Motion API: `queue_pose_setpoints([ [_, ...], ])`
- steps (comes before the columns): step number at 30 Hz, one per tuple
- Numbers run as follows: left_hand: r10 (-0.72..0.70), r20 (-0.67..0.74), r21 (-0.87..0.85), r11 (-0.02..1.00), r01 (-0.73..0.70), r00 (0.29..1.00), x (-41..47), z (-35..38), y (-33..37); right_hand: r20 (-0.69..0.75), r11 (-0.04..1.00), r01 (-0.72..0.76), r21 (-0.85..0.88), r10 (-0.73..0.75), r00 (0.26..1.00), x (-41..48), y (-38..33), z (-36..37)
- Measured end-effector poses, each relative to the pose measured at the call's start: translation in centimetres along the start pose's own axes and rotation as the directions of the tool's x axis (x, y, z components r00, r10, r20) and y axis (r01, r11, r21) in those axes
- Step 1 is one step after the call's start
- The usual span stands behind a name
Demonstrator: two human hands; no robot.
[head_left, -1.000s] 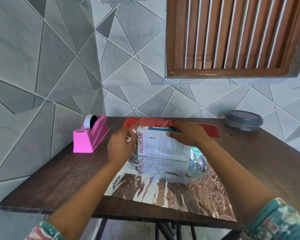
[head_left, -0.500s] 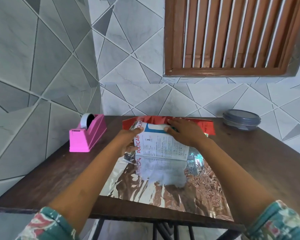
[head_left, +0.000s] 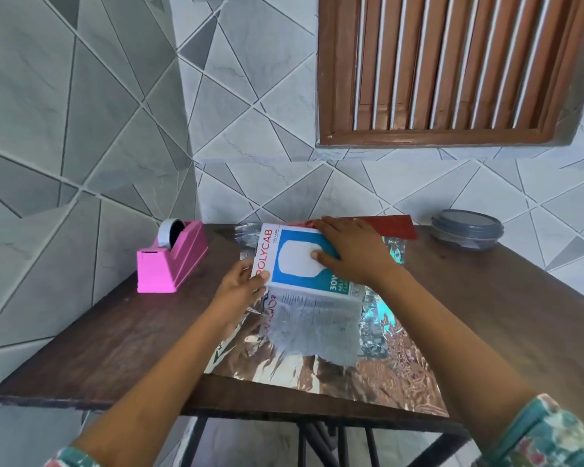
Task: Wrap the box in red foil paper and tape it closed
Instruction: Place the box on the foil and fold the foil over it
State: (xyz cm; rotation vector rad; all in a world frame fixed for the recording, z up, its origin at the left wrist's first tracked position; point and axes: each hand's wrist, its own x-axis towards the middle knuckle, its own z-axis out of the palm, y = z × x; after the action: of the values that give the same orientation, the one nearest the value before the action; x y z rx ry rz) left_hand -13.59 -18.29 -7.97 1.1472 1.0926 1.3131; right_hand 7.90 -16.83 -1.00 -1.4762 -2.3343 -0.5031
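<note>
Sitting on a shiny sheet of foil paper (head_left: 368, 372), the box (head_left: 294, 261) lies flat near the back of the dark wooden table (head_left: 132, 338). The box is white and blue with red letters down its left side. The foil paper has its silver side up, and the box shows in it like in a mirror. At the far edge a strip of the foil's red side shows, just behind the box.

The left hand (head_left: 238, 293) holds the near left corner of the box. Its thumb lies on top of the box and its fingers curl in at the side. The right hand (head_left: 354, 252) lies flat on the right part of the box top. Its fingers are straight and reach out to the far edge, where the red strip is. Its thumb rests on the white shape on the box.

A pink tape holder (head_left: 169, 267) stands on the table to the left, well apart from the foil, with a roll of tape (head_left: 169, 230) in it. A round grey tub (head_left: 467, 229) with a lid sits at the far right corner. Behind the table is a grey tiled wall (head_left: 81, 129) and a brown wooden shutter (head_left: 435, 69).
</note>
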Motion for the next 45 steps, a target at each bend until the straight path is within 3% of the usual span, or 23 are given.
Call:
queue_pose_setpoints([
  [7, 0.158, -0.102, 0.349, 0.93, -0.113, 0.982, -0.2, -0.2, -0.5, -0.045, 0.998, 0.051, 0.028, -0.049, 0.998, -1.2, -0.7, 0.1],
  [12, 0.284, -0.151, 0.613, 0.778, -0.136, 0.947, 0.8, 0.1, -0.6, -0.09, 0.997, 0.076, 0.009, -0.075, 0.993, -1.8, -0.9, 1.1],
  [14, 0.349, -0.121, 0.725, 0.671, -0.158, 0.929, 0.5, -0.1, -0.6, -0.133, 0.998, 0.067, 0.0, -0.066, 0.989, -2.3, -1.2, 1.8],
  [16, 0.437, -0.055, 0.845, 0.499, -0.191, 0.898, 0.0, -0.4, -0.3, -0.191, 0.999, 0.024, -0.03, -0.029, 0.981, -2.6, -1.5, 2.5],
  [20, 0.704, 0.183, 0.864, 0.218, -0.454, 0.687, -1.0, 0.6, 2.2, -0.272, 0.998, -0.021, -0.057, 0.005, 0.962, -3.0, -1.9, 3.6],
  [22, 0.634, 0.34, 0.853, 0.103, -0.512, 0.694, -0.1, 1.4, 3.6, -0.285, 0.998, -0.03, -0.052, 0.014, 0.958, -3.0, -2.0, 3.6],
  [26, 0.311, 0.494, 0.865, -0.082, -0.494, 0.812, 2.7, 2.8, 4.7, -0.288, 0.997, -0.064, -0.04, 0.05, 0.956, -3.2, -1.9, 3.8],
  [32, 0.279, 0.515, 0.855, -0.099, -0.509, 0.811, 3.5, 2.6, 3.9, -0.157, 0.996, -0.089, -0.027, 0.084, 0.984, -3.4, -0.5, 4.1],
  [41, 0.333, 0.531, 0.847, -0.185, -0.498, 0.78, 4.8, 2.5, 2.0, -0.2, 0.981, -0.185, -0.051, 0.171, 0.965, -4.8, -2.4, 5.7],
  [43, 0.326, 0.546, 0.838, -0.182, -0.515, 0.772, 5.1, 2.5, 2.1, -0.088, 0.995, -0.082, 0.056, 0.087, 0.992, -7.5, -4.4, 6.2],
  [45, 0.32, 0.548, 0.835, -0.159, -0.527, 0.773, 5.4, 2.5, 2.3, 0.225, 0.962, -0.045, 0.27, -0.017, 0.974, -9.7, -6.1, 5.8],
])
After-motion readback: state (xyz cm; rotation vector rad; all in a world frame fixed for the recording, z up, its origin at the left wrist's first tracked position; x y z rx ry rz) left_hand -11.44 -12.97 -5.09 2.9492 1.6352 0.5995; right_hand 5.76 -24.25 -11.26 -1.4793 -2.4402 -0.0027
